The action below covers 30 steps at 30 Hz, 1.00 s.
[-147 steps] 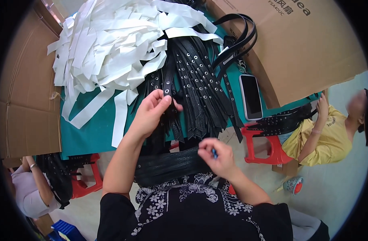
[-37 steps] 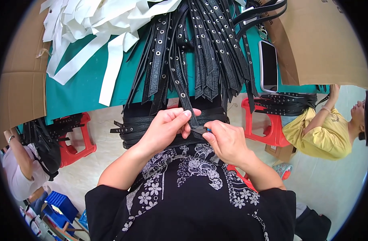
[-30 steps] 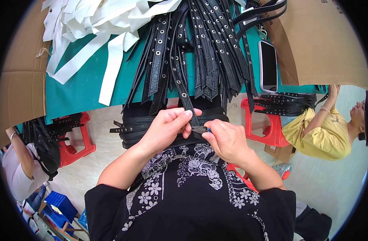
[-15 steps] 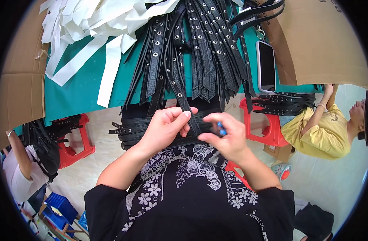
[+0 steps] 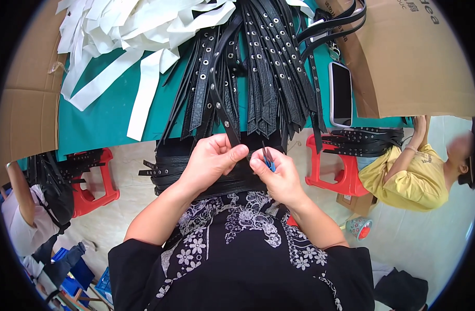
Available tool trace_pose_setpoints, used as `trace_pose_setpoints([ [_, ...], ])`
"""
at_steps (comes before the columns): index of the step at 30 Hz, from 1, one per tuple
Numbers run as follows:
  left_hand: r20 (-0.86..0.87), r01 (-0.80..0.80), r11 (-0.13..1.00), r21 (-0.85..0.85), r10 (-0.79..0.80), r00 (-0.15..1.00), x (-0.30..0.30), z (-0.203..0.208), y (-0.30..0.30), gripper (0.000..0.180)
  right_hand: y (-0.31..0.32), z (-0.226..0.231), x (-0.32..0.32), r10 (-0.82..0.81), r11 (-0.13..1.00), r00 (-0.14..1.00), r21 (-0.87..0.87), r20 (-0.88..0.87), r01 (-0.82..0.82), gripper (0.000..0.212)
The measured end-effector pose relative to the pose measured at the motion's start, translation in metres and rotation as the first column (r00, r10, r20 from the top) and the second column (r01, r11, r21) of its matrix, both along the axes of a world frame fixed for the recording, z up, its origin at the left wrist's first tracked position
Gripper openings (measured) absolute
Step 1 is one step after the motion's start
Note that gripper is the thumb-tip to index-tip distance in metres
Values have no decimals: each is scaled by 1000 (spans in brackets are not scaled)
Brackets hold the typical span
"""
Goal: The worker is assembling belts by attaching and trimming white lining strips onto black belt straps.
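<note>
My left hand (image 5: 212, 159) pinches the lower part of a black belt strap (image 5: 222, 115) with metal eyelets. That strap hangs down from a heap of similar black straps (image 5: 271, 72) on the table. In my right hand (image 5: 283, 180) are small blue-handled snips (image 5: 270, 161), their dark, thin blades pointing up and away from me. The blades are near the strap's lower end, which is partly hidden by my fingers; I cannot tell whether they touch it. More black straps (image 5: 170, 179) lie stacked across my lap, under both hands.
White strips (image 5: 144, 26) are heaped at the far left of the green-covered table (image 5: 110, 122). A phone (image 5: 341, 96) lies at the right, beside a cardboard box (image 5: 414, 62). Another box (image 5: 30, 103) stands left. People sit on both sides, near red stools (image 5: 346, 173) bearing black straps.
My right hand has closed round the snips and turned them so that the blades point upward. My left hand stays on the strap in nearly the same place.
</note>
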<state>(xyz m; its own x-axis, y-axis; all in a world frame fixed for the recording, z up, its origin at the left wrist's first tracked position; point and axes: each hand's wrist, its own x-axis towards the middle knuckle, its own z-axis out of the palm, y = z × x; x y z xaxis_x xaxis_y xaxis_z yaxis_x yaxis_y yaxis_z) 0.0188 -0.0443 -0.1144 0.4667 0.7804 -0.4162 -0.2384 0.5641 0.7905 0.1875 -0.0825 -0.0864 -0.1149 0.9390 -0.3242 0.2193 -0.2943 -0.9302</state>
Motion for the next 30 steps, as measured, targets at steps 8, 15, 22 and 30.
trace_pose_setpoints([
  [8,-28,31,999,41,-30,999,5,7,-1,19,2,-7,-3,1,1000,987,-1,-163,-2,21],
  [15,-175,-48,965,259,95,980,2,9,1,13,6,1,6,-154,982,703,-187,-694,31,16],
  [22,-70,-105,984,146,117,991,-5,18,4,12,14,11,41,167,937,911,226,377,-266,35],
  [30,-59,-67,989,131,76,995,-10,17,-2,14,6,7,21,219,846,795,296,565,-443,26],
])
